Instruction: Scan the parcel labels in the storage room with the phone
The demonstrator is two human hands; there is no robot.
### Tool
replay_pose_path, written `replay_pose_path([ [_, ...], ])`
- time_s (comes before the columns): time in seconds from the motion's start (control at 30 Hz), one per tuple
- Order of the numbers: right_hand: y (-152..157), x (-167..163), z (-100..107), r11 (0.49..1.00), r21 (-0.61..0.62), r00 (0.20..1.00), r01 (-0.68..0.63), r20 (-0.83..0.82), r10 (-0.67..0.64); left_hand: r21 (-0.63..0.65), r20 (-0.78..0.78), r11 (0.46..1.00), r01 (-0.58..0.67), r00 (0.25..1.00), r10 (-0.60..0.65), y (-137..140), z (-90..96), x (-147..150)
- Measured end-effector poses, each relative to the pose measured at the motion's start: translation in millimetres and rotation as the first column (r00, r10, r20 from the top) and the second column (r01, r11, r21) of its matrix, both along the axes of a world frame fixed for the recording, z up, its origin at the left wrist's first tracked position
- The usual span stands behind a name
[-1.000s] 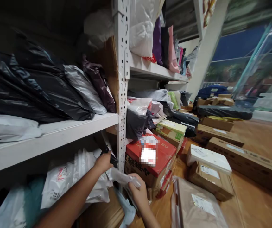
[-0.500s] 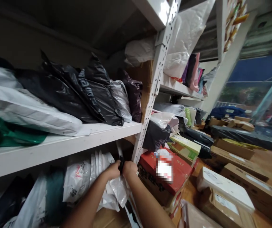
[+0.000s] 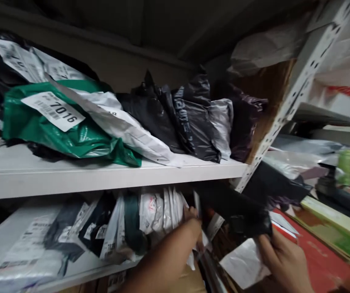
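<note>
Your right hand [image 3: 285, 260] is closed around a black parcel [image 3: 238, 207], holding it just in front of the lower shelf [image 3: 80, 268] beside the shelf post [image 3: 285, 110]. Your left hand [image 3: 193, 221] reaches among the white parcels [image 3: 162, 207] standing on that shelf; its grip is hidden.

The green bag [image 3: 71, 134] at nine o'clock is glossy plastic film, creased, with a matt white paper label [image 3: 53, 110] stuck on. The black bags [image 3: 175, 118] near twelve o'clock are shiny, crinkled plastic. The shelf [image 3: 107, 175] is smooth white-painted metal, and the upright [image 3: 287, 110] at two o'clock is perforated painted metal. The black parcel [image 3: 238, 207] held in the right hand [image 3: 285, 260] at five o'clock looks like smooth, dull plastic.
</note>
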State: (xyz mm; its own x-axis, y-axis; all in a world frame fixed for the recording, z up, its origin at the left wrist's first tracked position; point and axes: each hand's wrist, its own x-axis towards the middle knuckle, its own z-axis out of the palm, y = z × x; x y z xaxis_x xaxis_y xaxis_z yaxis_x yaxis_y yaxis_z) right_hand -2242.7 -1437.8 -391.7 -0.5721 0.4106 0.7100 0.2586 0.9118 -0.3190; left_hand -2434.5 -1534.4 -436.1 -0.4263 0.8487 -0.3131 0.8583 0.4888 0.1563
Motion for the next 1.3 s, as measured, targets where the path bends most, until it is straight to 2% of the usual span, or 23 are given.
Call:
replay_pose_path([
  [0.1,0.3,9.8,-34.5,0.999,0.041,0.996,0.003,-0.085,0.000,-0.073,-0.047,0.994,0.083,0.995,-0.087,2.5,-3.8,7.4],
  [0.23,-7.0,-1.7,-102.7,0.997,0.072,1.000,-0.029,-0.007,0.030,-0.134,-0.098,0.982,0.131,0.985,-0.144,0.2,-7.7,-1.7],
  [0.33,-9.6,-9.3,-143.9,0.998,0.055,0.998,-0.028,0.051,0.025,-0.189,-0.137,0.967,0.170,0.971,-0.197,0.4,0.4,-11.9],
  [0.4,-11.4,-10.5,-160.9,0.999,0.028,0.997,0.018,0.068,-0.020,-0.211,-0.171,0.960,0.185,0.960,-0.223,1.5,10.0,-16.3],
  [0.47,-12.9,-10.9,-170.9,0.998,0.007,0.995,0.062,0.073,-0.062,-0.234,-0.197,0.949,0.212,0.945,-0.260,3.6,17.9,-19.4],
  [0.57,-12.9,-12.6,-178.8,1.000,0.024,0.997,0.021,0.070,-0.023,-0.226,-0.238,0.932,0.285,0.911,-0.337,5.1,18.8,-21.7],
  [0.77,1.6,-15.1,-192.1,0.994,0.101,0.998,-0.038,-0.041,0.042,-0.138,-0.314,0.927,0.348,0.873,-0.374,-7.6,-3.7,-21.6],
  [0.87,8.6,-13.7,-204.2,0.993,0.110,0.994,-0.040,-0.092,0.050,-0.121,-0.359,0.900,0.418,0.827,-0.433,-9.1,-9.2,-20.3],
  [1.0,6.0,-4.5,-222.6,0.998,0.060,0.993,0.007,-0.115,0.000,-0.144,-0.400,0.876,0.459,0.783,-0.476,-2.0,-7.6,-18.6],
  [1.13,-2.2,12.2,-232.7,0.997,-0.020,0.994,0.074,-0.081,-0.075,-0.115,-0.447,0.911,0.396,0.799,-0.403,-0.8,1.1,-26.6],
  [1.2,-5.4,19.6,-232.6,0.992,-0.059,0.993,0.108,-0.048,-0.111,-0.090,-0.416,0.917,0.388,0.822,-0.388,-3.6,4.5,-33.4],
  [1.3,-9.6,26.3,-223.7,0.974,-0.158,0.986,0.164,0.058,-0.156,-0.052,-0.295,0.891,0.452,0.845,-0.446,-7.6,2.7,-39.8],
])
